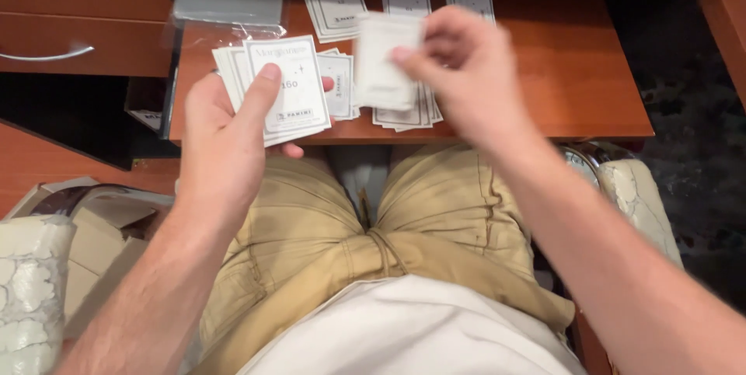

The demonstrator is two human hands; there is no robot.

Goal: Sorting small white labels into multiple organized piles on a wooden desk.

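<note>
Sticker cards, white with printed backs, form a fanned stack in the left hand; its fingers are closed on the stack, thumb pressed on the top card, above the near edge of the pull-out wooden surface. The right hand pinches one blurred single card between thumb and fingertips, just right of the stack. Five card piles lie on the surface: three at the rear, two near the front edge. The right part of the surface is bare.
</note>
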